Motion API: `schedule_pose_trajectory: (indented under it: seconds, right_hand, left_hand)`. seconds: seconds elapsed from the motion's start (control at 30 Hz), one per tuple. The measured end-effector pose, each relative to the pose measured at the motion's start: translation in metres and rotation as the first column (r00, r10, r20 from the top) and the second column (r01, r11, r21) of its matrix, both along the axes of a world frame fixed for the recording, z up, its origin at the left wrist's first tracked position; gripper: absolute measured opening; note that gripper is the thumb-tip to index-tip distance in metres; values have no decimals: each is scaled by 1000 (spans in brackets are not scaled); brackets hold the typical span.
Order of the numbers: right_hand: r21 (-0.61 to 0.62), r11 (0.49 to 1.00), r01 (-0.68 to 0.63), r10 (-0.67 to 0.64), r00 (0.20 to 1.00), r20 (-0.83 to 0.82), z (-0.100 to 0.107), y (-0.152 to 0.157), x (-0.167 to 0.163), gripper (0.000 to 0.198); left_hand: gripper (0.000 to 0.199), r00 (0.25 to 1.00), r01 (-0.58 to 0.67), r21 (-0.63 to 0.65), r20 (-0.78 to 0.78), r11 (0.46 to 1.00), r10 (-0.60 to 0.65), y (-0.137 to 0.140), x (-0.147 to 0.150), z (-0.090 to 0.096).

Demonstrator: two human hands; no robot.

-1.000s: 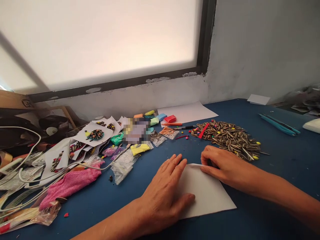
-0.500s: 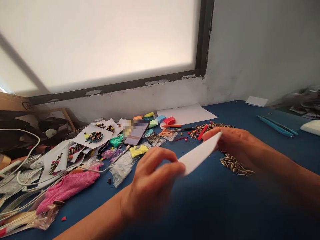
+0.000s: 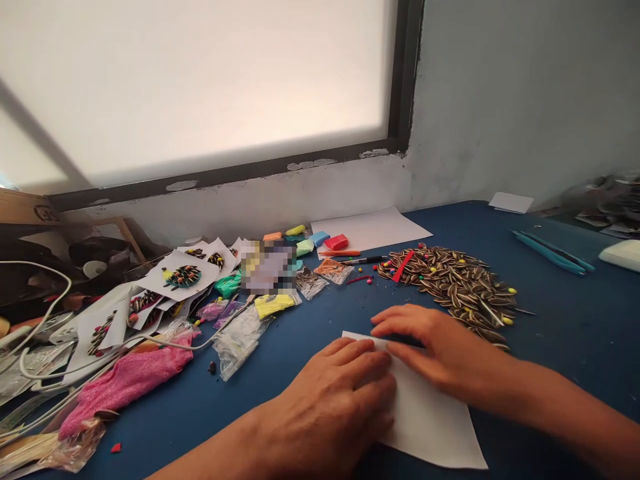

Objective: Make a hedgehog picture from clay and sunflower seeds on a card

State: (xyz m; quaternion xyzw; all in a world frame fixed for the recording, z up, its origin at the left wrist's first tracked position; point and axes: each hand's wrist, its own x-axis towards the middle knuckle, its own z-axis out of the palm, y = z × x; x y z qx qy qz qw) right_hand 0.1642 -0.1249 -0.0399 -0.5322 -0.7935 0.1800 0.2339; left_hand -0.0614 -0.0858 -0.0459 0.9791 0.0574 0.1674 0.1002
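Note:
A sheet of white paper [image 3: 435, 427] lies on the blue table in front of me, its near part reaching toward the bottom edge. My left hand [image 3: 340, 393] rests over the paper's left side, fingers lightly bent and laid on it, slightly blurred. Over the paper's far edge is my right hand [image 3: 440, 347], open, with the thumb apart from the stretched fingers and close to the sheet. Just beyond it spreads a pile of striped sunflower seeds [image 3: 455, 280] with small coloured beads and a red strip [image 3: 403, 267] on top.
Clay packs in several colours, such as a red one [image 3: 337, 242], stand at the back beside a large white sheet [image 3: 385, 223]. Seed pictures on paper [image 3: 183, 273], a pink cloth [image 3: 130, 380] and white cables crowd the left. Blue tweezers [image 3: 553, 253] lie at right.
The white paper, held up between both hands earlier, is now down on the table. Both hands have lowered onto it, and more of the seed pile shows.

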Motion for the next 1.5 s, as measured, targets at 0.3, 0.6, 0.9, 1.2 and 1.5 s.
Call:
schedule_pose_trajectory:
  seconds: [0.3,0.6,0.9,1.2,1.5]
  right_hand:
    - [431,901,-47,-89,953,290,-43,-9,-32,53]
    - [472,881,3,-149,951,271,-49,-18,-40,57]
    - [602,798,18,-328,852,409,-52,-25,-6,56]
    - [495,858,140,-422,742,522,-15,23,16,43]
    - [301,920,250,-387,699,601,11,113,19,34]
  left_hand:
    - [17,976,-145,40,-157,989,150,-10,10,-6]
    - [28,924,-230,52,-300,972,235,-16,11,-3]
    - [38,935,-280,3,-225,960,273,-13,8,-3]
    - [36,943,-254,40,-211,966,257,-18,10,0]
    - [50,972,-161,63,-163,985,169,-12,5,-15]
